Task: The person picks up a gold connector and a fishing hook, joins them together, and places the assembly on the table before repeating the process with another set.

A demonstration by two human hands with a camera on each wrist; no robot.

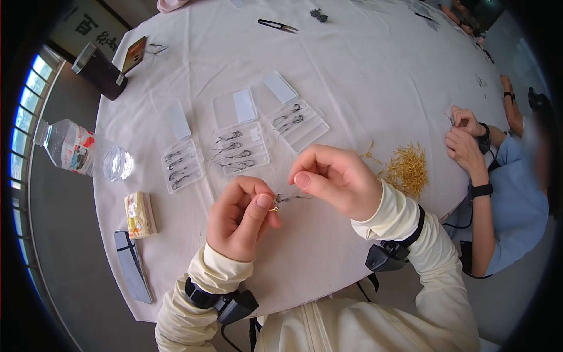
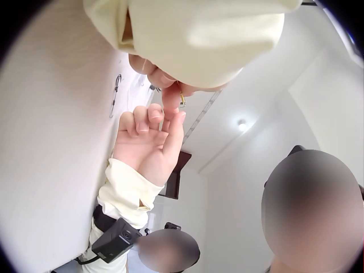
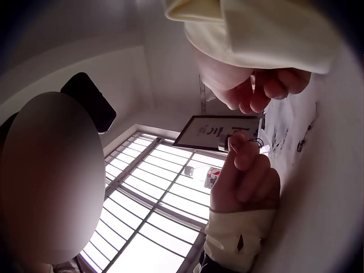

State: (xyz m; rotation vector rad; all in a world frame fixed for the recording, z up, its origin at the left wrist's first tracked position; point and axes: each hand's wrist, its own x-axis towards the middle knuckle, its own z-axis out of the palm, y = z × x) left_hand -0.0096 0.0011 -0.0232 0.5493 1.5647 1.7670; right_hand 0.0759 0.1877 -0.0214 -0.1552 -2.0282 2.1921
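My left hand (image 1: 237,220) pinches a small gold metal piece (image 1: 273,209) between thumb and index finger. In the right wrist view a thin dark loop (image 3: 259,141) shows at those fingertips. My right hand (image 1: 337,182) hovers to the right, fingers bent and thumb near the index finger, with nothing visible between them. Under the hands, a dark fishing hook (image 2: 116,94) lies on the cloth. Ahead stand three clear plastic boxes, the left (image 1: 186,183), the middle (image 1: 265,154) and the right (image 1: 312,132), with dark fishing hooks in their compartments.
A pile of gold pieces (image 1: 407,170) lies to the right, near another person's hands (image 1: 466,144). On the left are a water bottle (image 1: 76,146), a dark tumbler (image 1: 101,73), a tissue pack (image 1: 139,216) and a grey phone-like slab (image 1: 132,267). Thread snips (image 1: 278,26) lie farther back.
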